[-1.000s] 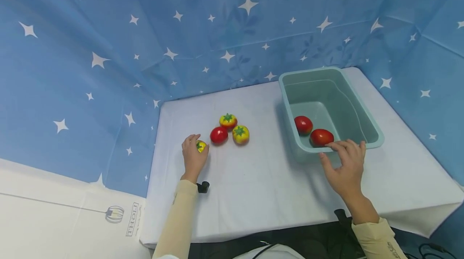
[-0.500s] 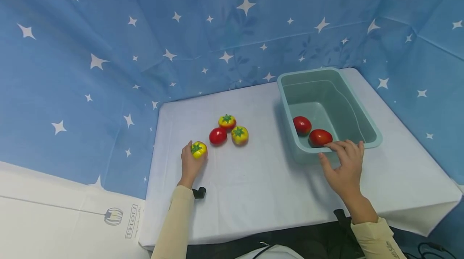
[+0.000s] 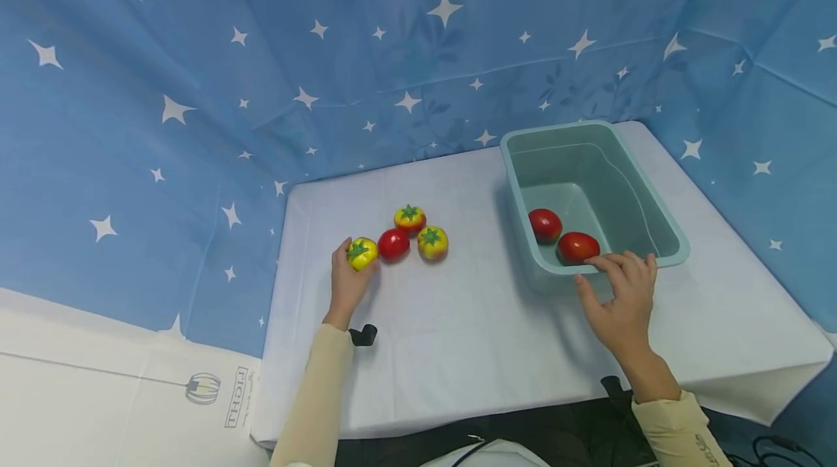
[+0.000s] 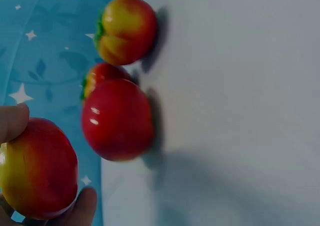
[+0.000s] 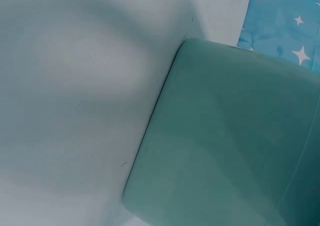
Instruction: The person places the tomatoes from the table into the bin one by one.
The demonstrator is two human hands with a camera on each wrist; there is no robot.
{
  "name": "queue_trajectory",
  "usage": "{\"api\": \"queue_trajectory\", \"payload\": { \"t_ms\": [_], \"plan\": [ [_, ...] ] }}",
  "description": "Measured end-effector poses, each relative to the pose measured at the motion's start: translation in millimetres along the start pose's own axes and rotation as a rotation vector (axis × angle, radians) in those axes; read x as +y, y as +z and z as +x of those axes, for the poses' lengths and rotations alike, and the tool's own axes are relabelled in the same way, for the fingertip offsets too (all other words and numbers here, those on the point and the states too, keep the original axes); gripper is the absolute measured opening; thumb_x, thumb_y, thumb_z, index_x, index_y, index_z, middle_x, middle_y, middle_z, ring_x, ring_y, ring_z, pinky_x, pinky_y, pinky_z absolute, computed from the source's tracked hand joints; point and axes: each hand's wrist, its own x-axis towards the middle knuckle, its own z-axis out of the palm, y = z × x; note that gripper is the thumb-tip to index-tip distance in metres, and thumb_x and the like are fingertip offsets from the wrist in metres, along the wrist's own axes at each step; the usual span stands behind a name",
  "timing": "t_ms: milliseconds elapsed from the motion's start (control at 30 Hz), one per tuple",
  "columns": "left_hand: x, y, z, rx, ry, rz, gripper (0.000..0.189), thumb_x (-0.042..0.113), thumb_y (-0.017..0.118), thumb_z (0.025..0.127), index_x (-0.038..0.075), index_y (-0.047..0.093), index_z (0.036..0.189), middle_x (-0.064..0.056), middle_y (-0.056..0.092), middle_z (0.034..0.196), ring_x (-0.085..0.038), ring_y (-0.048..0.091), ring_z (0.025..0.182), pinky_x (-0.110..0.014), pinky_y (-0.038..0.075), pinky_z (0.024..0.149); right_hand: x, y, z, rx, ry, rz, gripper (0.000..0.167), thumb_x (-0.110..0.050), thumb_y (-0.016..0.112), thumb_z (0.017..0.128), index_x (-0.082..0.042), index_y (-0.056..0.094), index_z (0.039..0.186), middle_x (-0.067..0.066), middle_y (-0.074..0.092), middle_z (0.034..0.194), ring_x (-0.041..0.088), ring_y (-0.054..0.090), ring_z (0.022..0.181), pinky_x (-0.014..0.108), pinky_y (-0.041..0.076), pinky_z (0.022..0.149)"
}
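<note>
My left hand (image 3: 349,282) grips a yellow-and-red toy tomato (image 3: 362,254) with a green leaf top. In the left wrist view, thumb and fingers hold this tomato (image 4: 42,171) from both sides; it appears raised off the cloth. Just to its right lie a red tomato (image 3: 394,245) and two yellow-red ones, one behind (image 3: 410,219) and one farther right (image 3: 433,244). My right hand (image 3: 624,307) holds the near rim of a blue-green plastic bin (image 3: 536,253), fingers over the edge and thumb outside. That hand is out of sight in the right wrist view, where the bin's outer wall (image 5: 225,136) shows.
Inside the bin lie two red tomatoes, one at the left wall (image 3: 546,226) and one by the near wall (image 3: 578,248). A white cloth covers the table (image 3: 451,351). A blue star-patterned curtain (image 3: 366,60) hangs close behind and at both sides.
The left hand, first mostly covering the yellow-and-red tomato, has gripped it and shifted it, first back towards the person, then slightly away. The right hand and bin stay put.
</note>
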Motion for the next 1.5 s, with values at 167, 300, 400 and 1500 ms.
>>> {"api": "queue_trajectory", "payload": {
  "t_ms": [167,300,400,1500],
  "plan": [
    [36.5,2.1,11.0,-0.007,0.034,-0.041,0.08,0.03,0.07,0.089,0.011,0.025,0.152,-0.013,0.031,0.149,-0.03,0.038,0.131,-0.047,0.035,0.111,1.0,-1.8,1.2,0.006,-0.003,-0.001,0.044,-0.038,0.067,0.084,0.003,0.07,0.098,0.022,0.062,0.099,0.043,0.049,0.106,0.061,0.008,0.115],
    [59.4,5.9,15.1,-0.021,0.07,-0.067,0.08,0.032,0.071,0.089,0.013,0.026,0.152,-0.012,0.03,0.151,-0.029,0.037,0.132,-0.046,0.035,0.111,0.3,-2.2,1.7,0.0,0.002,-0.001,0.04,-0.035,0.068,0.083,0.003,0.07,0.099,0.021,0.062,0.098,0.043,0.049,0.106,0.061,0.008,0.114],
    [71.2,8.0,14.1,-0.033,0.098,-0.072,0.079,0.032,0.07,0.089,0.013,0.026,0.153,-0.011,0.031,0.151,-0.028,0.038,0.131,-0.046,0.035,0.111,-0.5,-2.4,1.2,-0.01,0.003,0.0,0.039,-0.032,0.068,0.082,0.002,0.07,0.099,0.021,0.061,0.098,0.042,0.048,0.106,0.062,0.008,0.114],
    [210.4,80.7,1.2,-0.309,0.372,-0.109,0.077,0.038,0.07,0.09,0.019,0.029,0.152,0.0,0.041,0.146,-0.018,0.048,0.12,-0.033,0.046,0.1,0.7,-2.4,-1.0,-0.011,0.007,-0.034,0.04,-0.033,0.067,0.081,0.002,0.069,0.1,0.021,0.06,0.099,0.043,0.048,0.106,0.062,0.011,0.113]
  ]
}}
